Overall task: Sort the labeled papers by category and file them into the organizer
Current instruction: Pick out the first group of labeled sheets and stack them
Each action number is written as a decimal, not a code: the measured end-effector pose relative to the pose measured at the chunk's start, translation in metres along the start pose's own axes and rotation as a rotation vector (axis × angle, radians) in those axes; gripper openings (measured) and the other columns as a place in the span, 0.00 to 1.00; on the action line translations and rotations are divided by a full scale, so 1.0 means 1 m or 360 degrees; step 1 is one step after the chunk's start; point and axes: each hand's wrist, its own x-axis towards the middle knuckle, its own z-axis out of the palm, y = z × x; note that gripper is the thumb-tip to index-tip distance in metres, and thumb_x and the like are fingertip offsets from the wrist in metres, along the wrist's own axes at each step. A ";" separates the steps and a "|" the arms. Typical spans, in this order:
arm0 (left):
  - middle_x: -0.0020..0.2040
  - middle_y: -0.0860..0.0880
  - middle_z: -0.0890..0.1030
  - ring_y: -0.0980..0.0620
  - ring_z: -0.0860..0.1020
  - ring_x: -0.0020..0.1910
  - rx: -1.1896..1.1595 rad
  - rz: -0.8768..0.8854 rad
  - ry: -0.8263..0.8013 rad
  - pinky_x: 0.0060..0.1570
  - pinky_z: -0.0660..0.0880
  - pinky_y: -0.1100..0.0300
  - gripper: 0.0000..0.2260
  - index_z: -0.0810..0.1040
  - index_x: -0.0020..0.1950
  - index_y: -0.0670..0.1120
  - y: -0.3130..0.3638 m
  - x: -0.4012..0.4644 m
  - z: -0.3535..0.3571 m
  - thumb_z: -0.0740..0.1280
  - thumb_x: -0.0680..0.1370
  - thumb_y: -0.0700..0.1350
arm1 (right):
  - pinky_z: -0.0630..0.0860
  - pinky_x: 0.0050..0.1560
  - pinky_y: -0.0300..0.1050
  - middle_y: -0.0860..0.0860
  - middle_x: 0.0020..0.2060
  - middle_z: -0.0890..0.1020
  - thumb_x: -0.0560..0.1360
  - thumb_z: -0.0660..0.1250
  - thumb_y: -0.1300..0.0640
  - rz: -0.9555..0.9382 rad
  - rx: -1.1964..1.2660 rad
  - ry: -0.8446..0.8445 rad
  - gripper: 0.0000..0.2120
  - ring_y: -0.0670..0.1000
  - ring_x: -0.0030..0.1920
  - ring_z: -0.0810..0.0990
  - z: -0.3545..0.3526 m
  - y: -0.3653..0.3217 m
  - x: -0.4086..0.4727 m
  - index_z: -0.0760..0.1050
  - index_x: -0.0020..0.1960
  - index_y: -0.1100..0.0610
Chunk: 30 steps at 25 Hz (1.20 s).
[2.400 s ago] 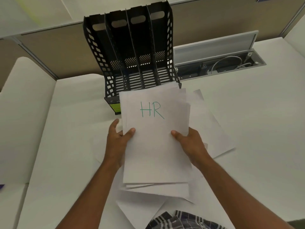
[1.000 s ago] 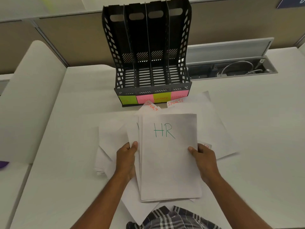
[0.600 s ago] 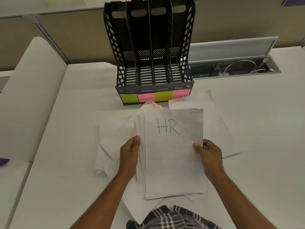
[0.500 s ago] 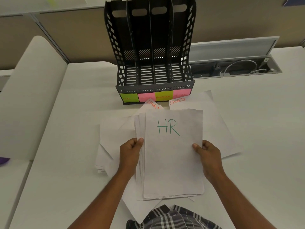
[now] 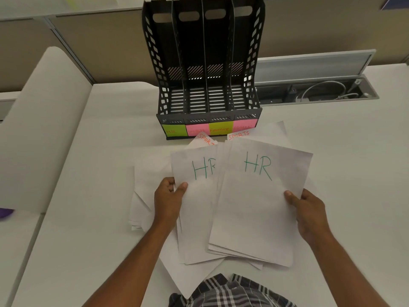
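Head view: white HR-marked sheets point(image 5: 256, 209) were pinched by right hand point(image 5: 309, 214), another HR sheet point(image 5: 197, 209) by left hand point(image 5: 169, 201), fanned apart, likely to check labels before the black four-slot organizer point(image 5: 205, 63).

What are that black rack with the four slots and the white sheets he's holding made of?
The black four-slot file organizer looks like moulded plastic with a dull sheen: its side walls have cut-out holes and its floor is slatted. The white HR-marked sheets are plain matte paper, thin enough to flex, with handwritten green letters.

The person wore a dark plaid garment point(image 5: 232, 291) with pale crossing stripes; both forearms were bare, sleeveless.
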 end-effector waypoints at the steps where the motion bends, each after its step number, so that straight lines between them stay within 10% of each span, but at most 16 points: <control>1: 0.52 0.50 0.84 0.50 0.84 0.51 -0.0016 0.0082 -0.0038 0.50 0.81 0.56 0.13 0.75 0.57 0.51 0.000 -0.002 0.002 0.72 0.77 0.38 | 0.79 0.32 0.39 0.47 0.42 0.88 0.75 0.73 0.59 -0.0002 0.0001 -0.0024 0.10 0.48 0.38 0.87 0.001 -0.001 0.000 0.83 0.57 0.55; 9: 0.61 0.61 0.77 0.65 0.77 0.58 0.0256 0.0511 -0.0065 0.57 0.75 0.72 0.20 0.74 0.70 0.55 0.004 -0.014 0.013 0.65 0.82 0.37 | 0.81 0.48 0.50 0.55 0.50 0.87 0.77 0.70 0.62 -0.0047 -0.0019 -0.0182 0.12 0.58 0.48 0.86 0.040 0.004 -0.010 0.82 0.60 0.60; 13: 0.55 0.54 0.84 0.52 0.82 0.56 0.0191 0.0315 0.0022 0.61 0.78 0.58 0.11 0.83 0.57 0.51 0.000 -0.006 0.009 0.66 0.81 0.38 | 0.81 0.49 0.50 0.56 0.51 0.87 0.77 0.70 0.63 -0.0016 -0.0025 -0.0152 0.12 0.59 0.49 0.85 0.040 0.008 -0.006 0.81 0.60 0.61; 17: 0.52 0.62 0.83 0.62 0.80 0.56 0.0069 0.0006 -0.0235 0.55 0.74 0.70 0.08 0.81 0.54 0.57 -0.008 -0.006 0.008 0.70 0.79 0.44 | 0.81 0.48 0.50 0.55 0.50 0.87 0.78 0.70 0.62 0.0036 -0.0058 -0.0152 0.11 0.57 0.48 0.85 0.040 0.015 -0.008 0.82 0.60 0.60; 22: 0.33 0.54 0.78 0.52 0.76 0.35 0.0076 -0.0116 -0.0159 0.41 0.73 0.60 0.11 0.80 0.36 0.46 -0.013 -0.001 0.008 0.74 0.76 0.47 | 0.80 0.49 0.49 0.54 0.50 0.87 0.77 0.69 0.62 0.0074 -0.0015 -0.0088 0.11 0.57 0.49 0.85 0.033 0.016 -0.003 0.82 0.59 0.60; 27: 0.50 0.51 0.84 0.52 0.83 0.48 -0.0005 0.0084 -0.0016 0.47 0.81 0.59 0.15 0.74 0.61 0.53 -0.001 0.001 0.002 0.69 0.79 0.37 | 0.80 0.47 0.48 0.52 0.47 0.87 0.77 0.70 0.62 0.0083 0.0033 -0.0034 0.08 0.56 0.48 0.85 0.025 0.011 -0.001 0.83 0.55 0.57; 30: 0.51 0.57 0.85 0.58 0.82 0.51 0.0080 0.0132 -0.0152 0.53 0.79 0.65 0.07 0.82 0.55 0.55 0.002 -0.001 0.009 0.68 0.81 0.43 | 0.80 0.42 0.44 0.52 0.47 0.87 0.77 0.71 0.61 0.0059 -0.0015 -0.0061 0.09 0.56 0.47 0.86 0.033 0.011 -0.002 0.83 0.57 0.58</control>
